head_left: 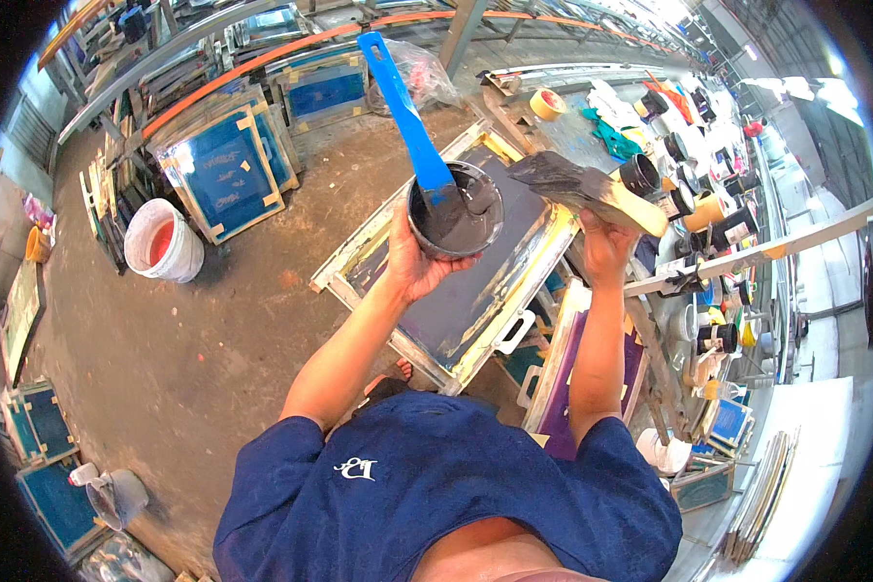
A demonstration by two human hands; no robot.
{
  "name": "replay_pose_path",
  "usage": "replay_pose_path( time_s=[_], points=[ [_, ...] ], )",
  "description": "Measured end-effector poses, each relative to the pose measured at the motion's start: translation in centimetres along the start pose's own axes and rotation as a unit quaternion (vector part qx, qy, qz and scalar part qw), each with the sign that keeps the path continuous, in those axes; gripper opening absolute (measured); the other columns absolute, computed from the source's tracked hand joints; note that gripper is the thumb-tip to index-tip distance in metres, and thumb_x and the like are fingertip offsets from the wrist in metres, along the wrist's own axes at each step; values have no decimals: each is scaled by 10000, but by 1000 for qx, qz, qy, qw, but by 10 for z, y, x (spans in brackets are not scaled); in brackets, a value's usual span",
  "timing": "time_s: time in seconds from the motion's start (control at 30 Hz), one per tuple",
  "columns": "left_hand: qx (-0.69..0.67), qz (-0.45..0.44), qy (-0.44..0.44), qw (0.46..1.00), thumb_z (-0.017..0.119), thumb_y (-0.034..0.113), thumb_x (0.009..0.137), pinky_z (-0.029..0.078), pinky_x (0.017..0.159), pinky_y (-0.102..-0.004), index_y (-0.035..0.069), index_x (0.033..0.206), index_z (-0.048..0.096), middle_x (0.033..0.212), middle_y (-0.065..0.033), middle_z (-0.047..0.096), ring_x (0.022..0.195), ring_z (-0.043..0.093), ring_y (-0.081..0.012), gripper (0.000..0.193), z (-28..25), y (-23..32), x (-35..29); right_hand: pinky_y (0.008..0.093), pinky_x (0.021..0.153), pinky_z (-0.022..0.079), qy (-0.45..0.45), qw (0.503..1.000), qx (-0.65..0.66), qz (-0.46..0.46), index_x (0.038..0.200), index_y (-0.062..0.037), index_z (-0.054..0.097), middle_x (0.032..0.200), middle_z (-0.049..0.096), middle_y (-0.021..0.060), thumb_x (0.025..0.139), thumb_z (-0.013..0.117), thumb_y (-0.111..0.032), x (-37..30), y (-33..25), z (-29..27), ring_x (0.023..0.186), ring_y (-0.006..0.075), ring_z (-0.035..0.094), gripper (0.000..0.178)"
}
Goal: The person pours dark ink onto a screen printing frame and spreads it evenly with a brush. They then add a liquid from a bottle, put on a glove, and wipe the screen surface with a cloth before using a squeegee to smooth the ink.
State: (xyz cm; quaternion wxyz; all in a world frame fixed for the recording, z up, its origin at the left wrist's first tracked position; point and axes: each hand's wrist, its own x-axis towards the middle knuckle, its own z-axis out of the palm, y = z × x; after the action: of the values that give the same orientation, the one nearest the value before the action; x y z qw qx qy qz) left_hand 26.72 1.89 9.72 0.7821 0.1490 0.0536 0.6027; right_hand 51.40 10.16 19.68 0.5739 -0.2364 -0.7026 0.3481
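My left hand [415,260] is wrapped round a round tub [498,233] of dark grey-black ink, held up with its mouth facing me. A blue spatula [398,105] stands in the tub, its lower end smeared with ink and its handle leaning to the upper left. In my right hand [607,250] is a squeegee [584,188] with a pale wooden handle; its other end is coated in black ink. Below both hands a screen-printing frame [490,291] with dark mesh and yellowish tape lies tilted. The squeegee is apart from the tub.
A white bucket [186,254] with red residue stands on the floor at left, beside leaning blue screens [225,175]. Ink pots [640,177], a green cloth [611,136] and a tape roll [547,104] crowd the right-hand table. A purple screen [565,407] sits under my right arm.
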Motion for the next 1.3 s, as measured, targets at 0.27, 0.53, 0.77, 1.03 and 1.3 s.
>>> replay_pose_path(
  time_s=[0.27,0.53,0.77,1.03,1.3],
  points=[
    [-41,-10,63,997,364,805,836,535,711,-460,89,1358,476,1153,-196,617,859,628,-372,894,25,-7,20,388,976,470,46,991,64,-107,1223,-40,491,1198,609,144,841,742,-36,-18,-1,27,1097,242,605,457],
    [-65,-31,4,997,360,816,833,533,735,-470,95,1367,466,1201,-197,601,898,618,-389,903,36,0,11,424,945,486,-24,969,-142,-199,1149,-49,531,1146,636,220,864,645,13,-22,9,26,1064,322,637,313],
    [-65,-6,-5,998,352,833,821,559,770,-506,146,1431,419,1331,-155,560,1023,641,-381,922,37,30,-29,393,888,514,-60,929,-290,-222,1071,-60,633,1086,695,147,803,714,-25,-14,40,7,1004,280,674,282],
    [156,106,3,982,707,499,799,474,855,-449,103,1491,350,1500,-280,341,1019,589,-376,874,30,97,-102,436,730,524,-288,885,-276,240,1079,-99,639,911,689,197,833,717,-300,-90,96,67,882,376,676,327],
    [155,196,218,943,664,435,856,458,803,-418,202,1423,467,1435,-212,468,1104,561,-308,644,10,116,-166,432,779,510,-438,841,-315,45,1066,-181,652,873,683,85,795,661,-179,-117,159,135,917,298,653,271]
  ],
)
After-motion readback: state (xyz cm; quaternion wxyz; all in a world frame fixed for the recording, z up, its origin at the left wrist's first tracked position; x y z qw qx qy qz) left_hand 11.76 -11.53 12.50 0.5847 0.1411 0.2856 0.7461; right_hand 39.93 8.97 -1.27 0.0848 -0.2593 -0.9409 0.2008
